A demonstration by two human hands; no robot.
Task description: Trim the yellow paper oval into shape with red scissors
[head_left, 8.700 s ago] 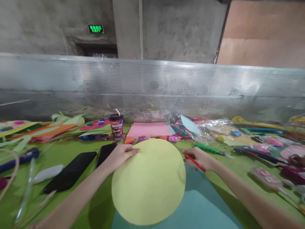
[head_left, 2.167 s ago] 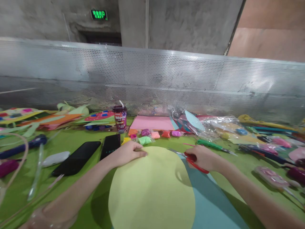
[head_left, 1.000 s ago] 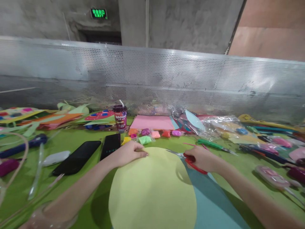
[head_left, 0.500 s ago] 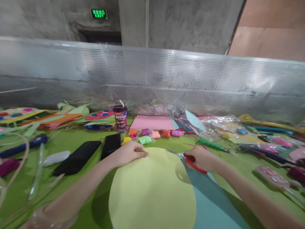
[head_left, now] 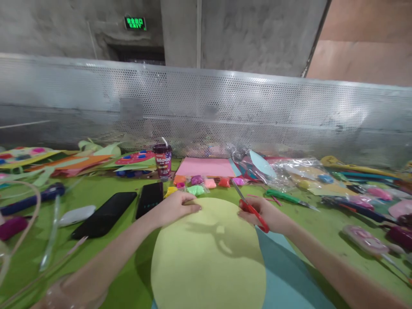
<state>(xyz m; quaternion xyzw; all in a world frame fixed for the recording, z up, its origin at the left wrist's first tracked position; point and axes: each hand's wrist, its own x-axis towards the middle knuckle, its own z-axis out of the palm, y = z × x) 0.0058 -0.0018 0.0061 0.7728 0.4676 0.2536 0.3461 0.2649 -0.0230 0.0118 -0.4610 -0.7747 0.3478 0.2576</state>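
Observation:
A large pale-yellow paper circle (head_left: 209,266) lies in front of me over a sheet of light blue paper (head_left: 286,270). At its upper left edge, my left hand (head_left: 175,209) pinches the yellow paper between thumb and fingers. My right hand (head_left: 267,212) is closed around red-handled scissors (head_left: 256,216), whose blades point up and away to the left, off the paper. The right fingertips are at the circle's upper right edge. Shadows of the scissors and hand fall across the yellow paper.
Beyond the circle sit small bags of coloured clay (head_left: 195,190), pink paper (head_left: 206,167) and a drink cup (head_left: 163,161). Two phones (head_left: 106,214) are on the left. A green craft knife (head_left: 289,198) and a dark-handled tool (head_left: 357,208) lie right. A perforated metal panel (head_left: 206,111) stands behind.
The scissors have swung away from the yellow circle's edge, their blades now pointing further up. My right hand has shifted left to the paper's edge. My left hand keeps its pinch.

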